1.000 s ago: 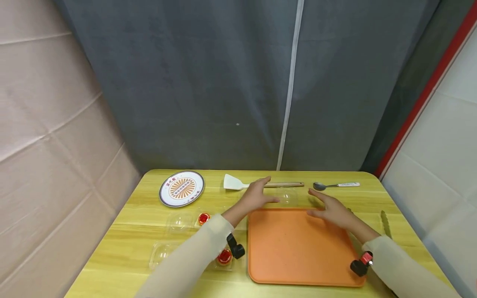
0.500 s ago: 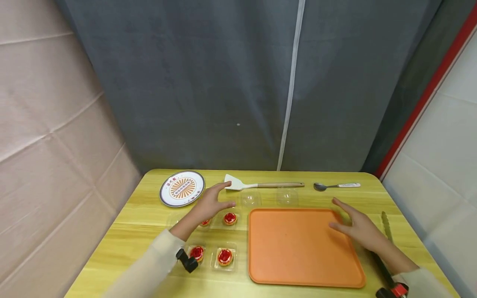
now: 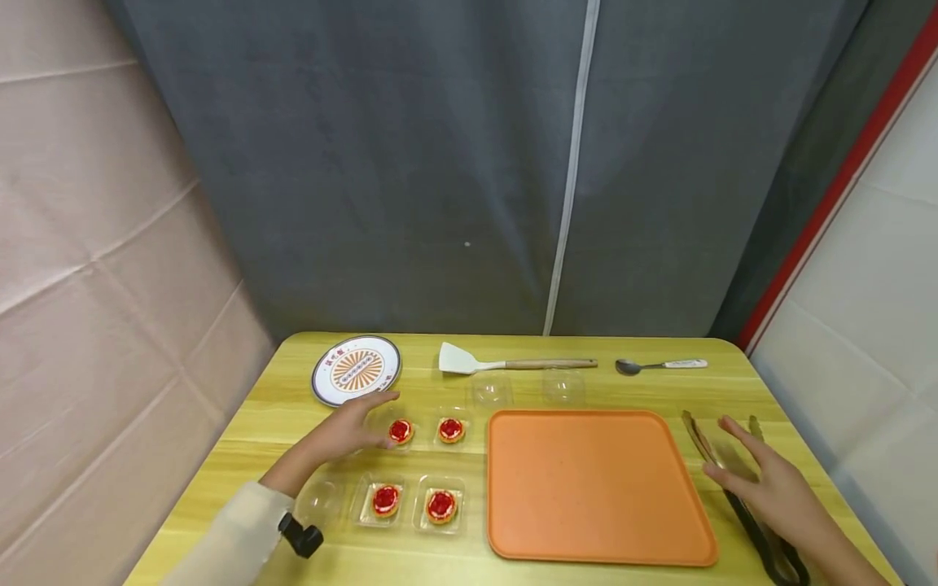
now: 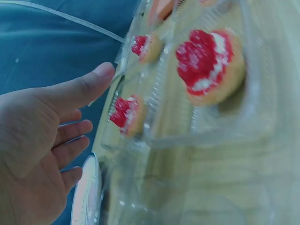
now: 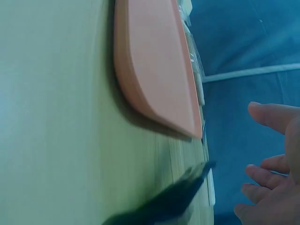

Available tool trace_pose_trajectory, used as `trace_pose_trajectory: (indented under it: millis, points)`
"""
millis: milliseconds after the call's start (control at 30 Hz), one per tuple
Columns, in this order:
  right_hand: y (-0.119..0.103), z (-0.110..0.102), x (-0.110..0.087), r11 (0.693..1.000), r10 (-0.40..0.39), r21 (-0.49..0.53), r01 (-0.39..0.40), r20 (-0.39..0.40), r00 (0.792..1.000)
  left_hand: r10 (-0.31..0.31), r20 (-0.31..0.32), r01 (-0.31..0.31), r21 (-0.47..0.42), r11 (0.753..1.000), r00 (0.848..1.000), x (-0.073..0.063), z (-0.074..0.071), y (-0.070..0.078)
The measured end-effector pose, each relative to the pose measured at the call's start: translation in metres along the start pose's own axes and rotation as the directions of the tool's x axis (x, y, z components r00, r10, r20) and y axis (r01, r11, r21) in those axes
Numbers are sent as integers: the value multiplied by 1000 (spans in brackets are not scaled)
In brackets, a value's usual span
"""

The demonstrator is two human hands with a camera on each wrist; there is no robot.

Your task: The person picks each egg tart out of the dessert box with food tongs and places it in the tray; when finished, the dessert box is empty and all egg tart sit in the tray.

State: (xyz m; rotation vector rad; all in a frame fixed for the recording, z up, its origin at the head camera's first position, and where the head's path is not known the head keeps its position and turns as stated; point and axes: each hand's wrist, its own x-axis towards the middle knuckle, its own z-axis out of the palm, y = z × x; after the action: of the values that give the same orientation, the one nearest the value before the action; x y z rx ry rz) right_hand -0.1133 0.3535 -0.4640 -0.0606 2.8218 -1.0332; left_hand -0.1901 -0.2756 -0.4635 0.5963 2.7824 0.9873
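My left hand (image 3: 339,435) hovers, fingers spread and holding nothing, beside the white patterned plate (image 3: 357,370) and the back-left fruit tart (image 3: 401,431). Several such tarts with red topping sit in clear plastic boxes; one tart (image 4: 208,68) shows large in the left wrist view, right of the thumb. On the other side, my right hand (image 3: 780,492) is over a pair of tongs (image 3: 749,521), thumb and fingers apart with nothing between them. Part of the tongs is hidden beneath this hand. Between the hands lies the orange tray (image 3: 597,488), bare.
At the back of the table lie a white spatula (image 3: 458,359) with a wooden handle and a spoon (image 3: 659,366). Clear plastic lids (image 3: 564,387) stand behind the tray, and another (image 3: 318,500) sits at the front left. A grey curtain (image 3: 410,163) hangs behind.
Both hands have moved apart and nearer the body, from over the tray's far edge: the left to the plate and tarts, the right to the tongs. The tray and tarts stay put.
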Motion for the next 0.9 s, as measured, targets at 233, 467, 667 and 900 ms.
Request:
trace_pose_trajectory:
  millis: [233,467,667,900]
  points:
    - [21,-8,-14,998,64,-21,-63,7,998,27,42,-29,61,998,999,-5,3,-14]
    - [38,-7,-19,981,184,-64,-181,47,982,32,52,-36,80,996,998,-7,7,-23]
    - [50,0,-22,972,223,-81,-219,49,974,48,35,-51,110,993,998,-7,9,-27]
    - [54,12,-25,962,269,-67,-265,61,961,51,4,-51,90,995,999,-6,12,-29]
